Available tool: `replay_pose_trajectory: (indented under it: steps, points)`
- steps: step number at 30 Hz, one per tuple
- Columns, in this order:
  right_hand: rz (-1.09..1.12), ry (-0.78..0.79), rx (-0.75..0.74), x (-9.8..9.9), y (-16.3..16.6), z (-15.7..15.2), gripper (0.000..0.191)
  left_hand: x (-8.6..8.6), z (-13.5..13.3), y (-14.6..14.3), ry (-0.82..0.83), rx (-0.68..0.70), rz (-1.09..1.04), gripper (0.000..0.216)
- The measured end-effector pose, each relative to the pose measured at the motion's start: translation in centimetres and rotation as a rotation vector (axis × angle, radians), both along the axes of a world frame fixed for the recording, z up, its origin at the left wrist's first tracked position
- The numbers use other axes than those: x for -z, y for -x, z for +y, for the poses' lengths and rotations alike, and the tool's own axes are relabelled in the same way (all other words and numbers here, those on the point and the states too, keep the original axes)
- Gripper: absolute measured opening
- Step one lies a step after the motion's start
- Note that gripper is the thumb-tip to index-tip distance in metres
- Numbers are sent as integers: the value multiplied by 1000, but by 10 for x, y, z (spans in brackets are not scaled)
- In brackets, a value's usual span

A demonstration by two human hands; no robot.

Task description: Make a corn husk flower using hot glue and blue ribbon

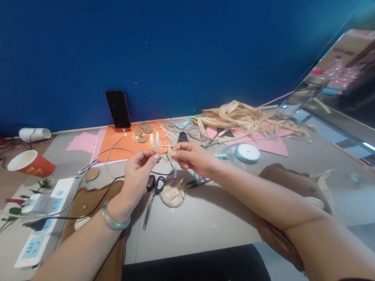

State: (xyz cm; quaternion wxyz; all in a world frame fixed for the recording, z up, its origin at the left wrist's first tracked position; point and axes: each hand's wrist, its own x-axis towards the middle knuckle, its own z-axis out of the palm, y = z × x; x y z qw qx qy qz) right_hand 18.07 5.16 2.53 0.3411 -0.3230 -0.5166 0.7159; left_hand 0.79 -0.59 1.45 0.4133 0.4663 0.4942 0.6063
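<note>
My left hand [140,172] is raised over the grey table [197,222] and pinches a small pale husk petal piece [155,142] between thumb and fingers. My right hand [190,156] pinches the other end of the same small bundle, close against the left fingertips. A green bangle [114,219] is on my left wrist. Below the hands lie black scissors [153,194] and a small clear dish [173,192] of cut husk pieces.
A black phone [118,108] leans on the blue wall behind an orange sheet [122,141] with brown discs. A pile of dried husks [240,117], a ribbon spool [247,153], a red paper cup [30,163], a power strip [44,221] and a brown cloth [91,204] lie around.
</note>
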Motion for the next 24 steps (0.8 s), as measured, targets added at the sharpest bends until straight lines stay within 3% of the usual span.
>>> replay_pose_trajectory:
  steps: [7, 14, 24]
  points:
    - [35, 65, 69, -2, 1, -2, 22, -4, -4, -5, 73, 35, 6, 18]
    - [44, -59, 236, -7, 4, -10, 20, -7, -6, -8, 113, 52, 18, 17]
    - [34, -148, 267, -7, 6, -16, 22, -12, -11, -16, 248, 127, -97, 26]
